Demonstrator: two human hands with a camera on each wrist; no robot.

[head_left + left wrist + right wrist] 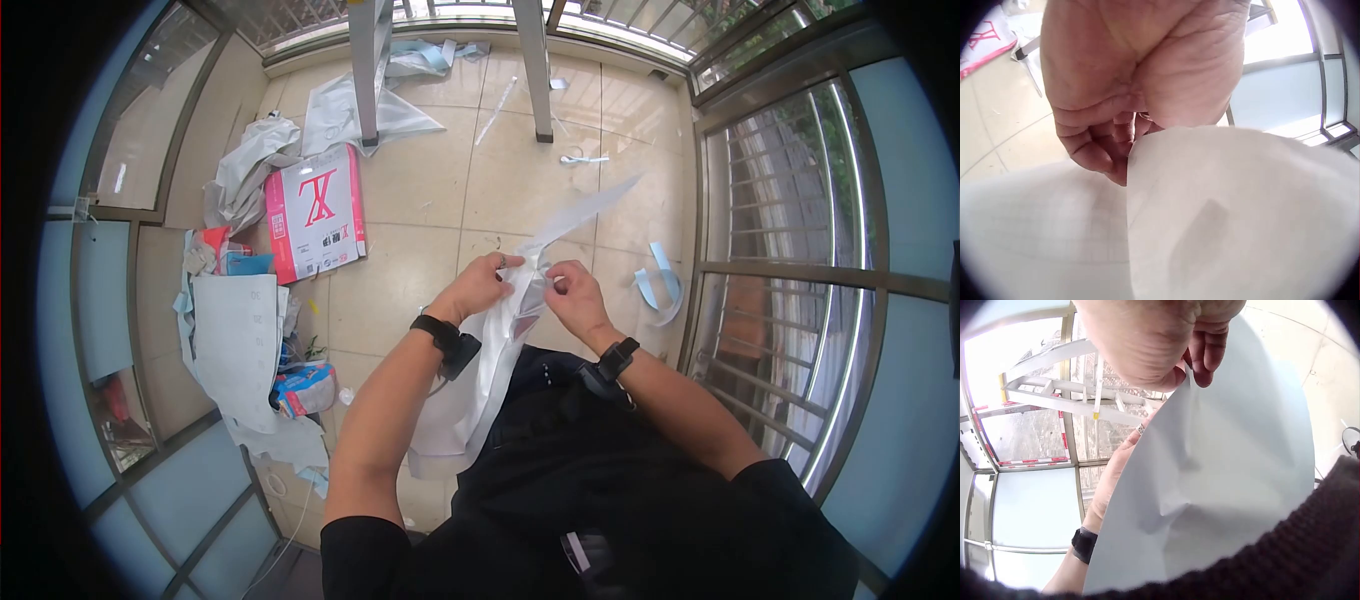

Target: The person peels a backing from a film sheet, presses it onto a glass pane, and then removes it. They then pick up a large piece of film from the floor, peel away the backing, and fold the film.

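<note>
A long, creased white sheet (490,375) with a silvery sheen hangs in front of the person's lap, its thin end reaching up and away to the right. My left hand (478,288) pinches its upper part from the left, the fingers and thumb meeting at an edge in the left wrist view. Close beside it, my right hand (580,305) pinches the opposite edge between thumb and fingers. In the right wrist view the sheet (1235,462) puckers below that pinch. Parts of the left fingers are hidden behind the sheet in the left wrist view.
Ladder legs (368,90) stand on the tiled floor ahead. To the left lie a pink-and-white printed package (320,215), crumpled sheeting (250,170) and a large pale sheet (240,335). A curled light-blue strip (655,280) lies right, near the barred window (780,260).
</note>
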